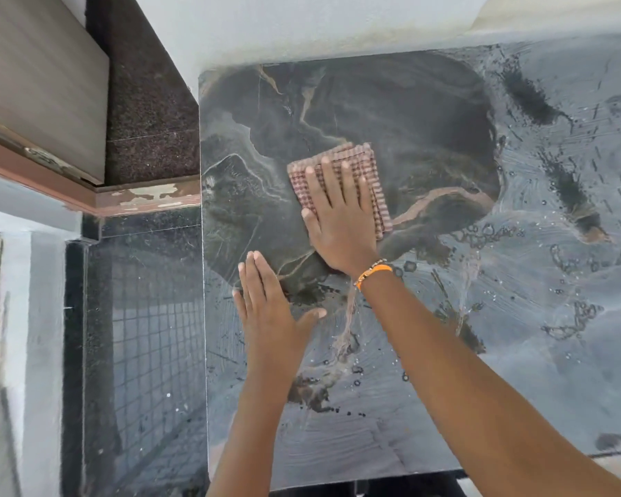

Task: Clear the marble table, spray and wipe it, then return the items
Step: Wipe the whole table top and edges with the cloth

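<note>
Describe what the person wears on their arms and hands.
Both forearms are bare, with no sleeves in view and no gloves. The right hand has an orange band with small beads at the wrist. The left hand shows no rings, watch or band.

marble table [427,113]: dark, veined, wet | cloth [370,170]: folded, checked, flat on it

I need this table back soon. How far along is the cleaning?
Clearing and spraying look done: the marble table is bare and wet with droplets. Wiping is in hand: the right hand presses a checked cloth flat, the left hand rests beside it. Wet streaks remain on the right; no items returned.
</note>
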The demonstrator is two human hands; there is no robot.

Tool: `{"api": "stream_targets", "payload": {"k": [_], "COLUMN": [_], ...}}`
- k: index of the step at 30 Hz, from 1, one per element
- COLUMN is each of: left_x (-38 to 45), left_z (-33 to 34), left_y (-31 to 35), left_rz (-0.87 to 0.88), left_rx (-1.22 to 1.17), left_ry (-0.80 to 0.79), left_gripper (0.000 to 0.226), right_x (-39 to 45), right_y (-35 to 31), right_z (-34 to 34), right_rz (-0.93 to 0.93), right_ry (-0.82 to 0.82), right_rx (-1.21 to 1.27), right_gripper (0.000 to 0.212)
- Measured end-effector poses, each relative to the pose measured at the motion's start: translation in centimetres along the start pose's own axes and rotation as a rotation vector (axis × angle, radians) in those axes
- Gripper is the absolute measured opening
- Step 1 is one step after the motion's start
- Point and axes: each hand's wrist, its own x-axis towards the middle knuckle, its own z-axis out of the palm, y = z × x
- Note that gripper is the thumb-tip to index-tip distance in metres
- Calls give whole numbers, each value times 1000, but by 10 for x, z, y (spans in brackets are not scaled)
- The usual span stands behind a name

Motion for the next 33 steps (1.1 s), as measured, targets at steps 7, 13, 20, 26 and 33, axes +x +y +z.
{"api": "stream_targets", "payload": {"k": [7, 13, 20, 26, 33], "left_x": [-25, -37, -13, -10, -7], "left_z": [-13, -4, 28, 38, 40], "left_y": [-27, -5, 37, 33, 35], "left_rz": [-162, -14, 217, 208, 192], "left_rx": [-38, 16, 172, 171, 218], "left_ry": [90, -31, -198, -185, -188], "left_gripper": [123, 123, 113, 116, 116], "right_x": [-12, -46, -71, -121, -128], "right_y": [-90, -7, 137, 181, 80], "right_z": [20, 4, -32, -33, -7], "right_rz": [-575, -528, 25, 439, 329], "right_ry": [-178, -141, -45, 30, 5], "right_rx": [-131, -123, -107, 0, -15], "right_gripper": [52, 49, 58, 59, 57]}}
